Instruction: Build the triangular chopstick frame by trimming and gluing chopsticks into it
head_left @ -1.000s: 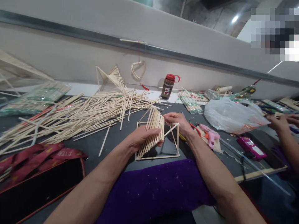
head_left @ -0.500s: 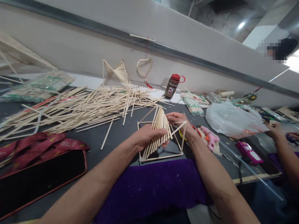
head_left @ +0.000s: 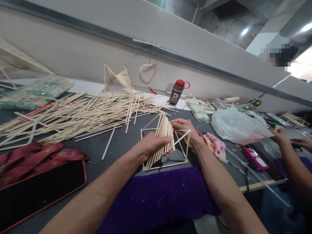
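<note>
In front of me stands a small model of thin wooden sticks, an open frame with a slanting fan of sticks laid side by side. My left hand is closed around the fan, thumb across its front and fingertips showing beneath. At the fan's upper right edge, my right hand is closed with thumb and finger pinched at the outermost stick; its other fingers are partly hidden. The frame's lower bar lies along the edge of a purple cloth.
A heap of loose sticks spreads at left behind a lanyard and phone. A red-capped bottle stands behind. Right are a pink glue gun, a plastic bag and another person's hand.
The whole view has shifted slightly. The outermost stick now sits closer against the fan at my right fingertips. My left hand keeps its hold on the model.
</note>
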Available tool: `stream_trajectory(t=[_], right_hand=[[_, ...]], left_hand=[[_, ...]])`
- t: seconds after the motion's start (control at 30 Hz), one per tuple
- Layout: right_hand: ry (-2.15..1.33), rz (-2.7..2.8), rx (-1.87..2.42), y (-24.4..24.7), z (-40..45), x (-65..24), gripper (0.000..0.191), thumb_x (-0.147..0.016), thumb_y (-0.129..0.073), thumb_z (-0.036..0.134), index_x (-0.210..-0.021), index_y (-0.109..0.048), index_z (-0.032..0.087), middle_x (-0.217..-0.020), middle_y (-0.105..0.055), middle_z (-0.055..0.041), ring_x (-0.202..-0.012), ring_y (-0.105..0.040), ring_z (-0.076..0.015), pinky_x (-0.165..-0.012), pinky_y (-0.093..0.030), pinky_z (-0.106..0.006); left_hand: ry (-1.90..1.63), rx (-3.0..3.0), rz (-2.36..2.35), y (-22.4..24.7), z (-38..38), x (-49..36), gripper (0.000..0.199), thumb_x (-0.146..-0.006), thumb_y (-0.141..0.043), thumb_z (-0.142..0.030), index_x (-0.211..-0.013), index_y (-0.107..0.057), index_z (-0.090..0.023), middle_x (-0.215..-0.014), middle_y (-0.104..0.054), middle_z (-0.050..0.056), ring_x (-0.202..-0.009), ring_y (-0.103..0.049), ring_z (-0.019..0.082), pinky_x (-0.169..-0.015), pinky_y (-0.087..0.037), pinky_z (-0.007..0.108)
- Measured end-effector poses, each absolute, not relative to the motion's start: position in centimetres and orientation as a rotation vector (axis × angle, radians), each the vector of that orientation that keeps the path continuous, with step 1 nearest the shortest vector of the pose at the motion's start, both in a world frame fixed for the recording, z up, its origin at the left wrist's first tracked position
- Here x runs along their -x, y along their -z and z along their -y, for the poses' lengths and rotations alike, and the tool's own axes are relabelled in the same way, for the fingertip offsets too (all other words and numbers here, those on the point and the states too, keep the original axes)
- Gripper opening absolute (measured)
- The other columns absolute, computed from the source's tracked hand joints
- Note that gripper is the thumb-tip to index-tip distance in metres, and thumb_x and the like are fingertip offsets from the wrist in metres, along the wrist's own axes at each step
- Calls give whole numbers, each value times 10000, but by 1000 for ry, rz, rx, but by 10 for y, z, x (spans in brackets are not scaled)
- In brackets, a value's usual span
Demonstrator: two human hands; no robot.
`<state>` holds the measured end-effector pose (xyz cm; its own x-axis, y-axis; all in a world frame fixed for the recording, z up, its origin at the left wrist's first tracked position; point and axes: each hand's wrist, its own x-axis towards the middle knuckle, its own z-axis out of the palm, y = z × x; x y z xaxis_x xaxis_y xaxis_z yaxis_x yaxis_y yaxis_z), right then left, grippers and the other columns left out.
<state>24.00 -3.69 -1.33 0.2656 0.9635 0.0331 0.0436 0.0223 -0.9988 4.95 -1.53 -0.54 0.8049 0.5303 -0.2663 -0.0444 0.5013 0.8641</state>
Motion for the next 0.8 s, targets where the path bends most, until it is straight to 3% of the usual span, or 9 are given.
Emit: stream_trajectory(t=[0.23, 0.8], right_hand=[[-1034, 970, 1316, 9, 39, -240, 226, -647, -731, 331, -784, -731, 152, -656, -647, -12, -567, -509, -94, -545, -365, -241], [-993, 935, 1328, 15, 32, -238, 164, -604, -728, 280, -711, -705, 158, -618, -639, 2, -532, -490, -86, -537, -368, -240]], left_hand=[[-376, -1019, -544, 5, 14, -50, 381, -666, -766, -320, -937, -627, -91, -558, -629, 43, -490, -606, 163, -479, -509, 275], [-366, -1032, -545, 0, 17, -51, 278, -686, -745, -326, -799, -618, -106, -531, -633, 59, -456, -582, 139, -431, -455, 232]])
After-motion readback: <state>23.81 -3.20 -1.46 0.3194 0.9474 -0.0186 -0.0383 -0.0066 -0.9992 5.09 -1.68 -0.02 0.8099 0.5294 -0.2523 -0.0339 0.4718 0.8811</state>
